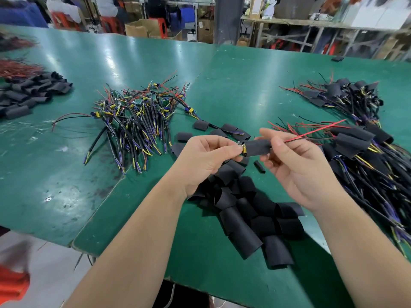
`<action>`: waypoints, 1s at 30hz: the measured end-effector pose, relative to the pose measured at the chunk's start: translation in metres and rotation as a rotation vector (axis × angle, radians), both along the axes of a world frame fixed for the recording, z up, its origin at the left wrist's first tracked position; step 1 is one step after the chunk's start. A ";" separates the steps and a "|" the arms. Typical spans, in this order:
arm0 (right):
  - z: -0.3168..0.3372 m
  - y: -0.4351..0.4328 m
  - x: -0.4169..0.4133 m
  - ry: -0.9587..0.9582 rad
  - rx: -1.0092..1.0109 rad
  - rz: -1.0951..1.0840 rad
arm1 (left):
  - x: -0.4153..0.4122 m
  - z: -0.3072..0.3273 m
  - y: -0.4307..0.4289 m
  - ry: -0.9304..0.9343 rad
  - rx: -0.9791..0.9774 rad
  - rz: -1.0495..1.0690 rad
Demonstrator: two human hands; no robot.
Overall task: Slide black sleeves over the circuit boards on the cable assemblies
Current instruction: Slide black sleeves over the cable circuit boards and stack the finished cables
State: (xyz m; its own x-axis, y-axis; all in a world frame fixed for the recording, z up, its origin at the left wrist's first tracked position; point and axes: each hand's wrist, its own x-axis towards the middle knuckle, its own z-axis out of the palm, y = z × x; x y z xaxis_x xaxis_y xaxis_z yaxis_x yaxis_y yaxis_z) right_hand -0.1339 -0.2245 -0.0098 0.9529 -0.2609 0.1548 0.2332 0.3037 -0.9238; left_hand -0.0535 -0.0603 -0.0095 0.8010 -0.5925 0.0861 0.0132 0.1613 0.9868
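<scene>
The black sleeve (258,147) sat at frame centre, held above the bench (66,174), with the circuit board (244,150) protruding from its left end. The left hand (204,161) pinched that protruding end. The right hand (295,165) pinched the sleeve's right end, where red wires (311,134) emerged. Loose sleeves (244,210) lay directly below.
</scene>
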 end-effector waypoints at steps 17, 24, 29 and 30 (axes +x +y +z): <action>-0.005 0.010 0.005 0.048 0.015 -0.014 | 0.000 -0.006 -0.006 -0.042 0.044 0.098; -0.005 0.011 0.004 0.093 0.082 -0.023 | 0.001 -0.007 -0.007 -0.077 0.059 0.129; -0.006 0.011 0.005 0.075 0.036 -0.030 | 0.005 -0.011 -0.003 -0.087 0.102 0.138; -0.006 0.012 0.005 0.075 0.014 -0.038 | 0.005 -0.012 -0.003 -0.108 0.129 0.154</action>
State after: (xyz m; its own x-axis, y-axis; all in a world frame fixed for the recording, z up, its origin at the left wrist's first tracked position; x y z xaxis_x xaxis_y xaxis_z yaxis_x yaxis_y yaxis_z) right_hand -0.1291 -0.2125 -0.0159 0.9511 -0.2985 0.0794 0.1751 0.3093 -0.9347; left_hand -0.0481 -0.0630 -0.0215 0.8728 -0.4759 0.1082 -0.1090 0.0260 0.9937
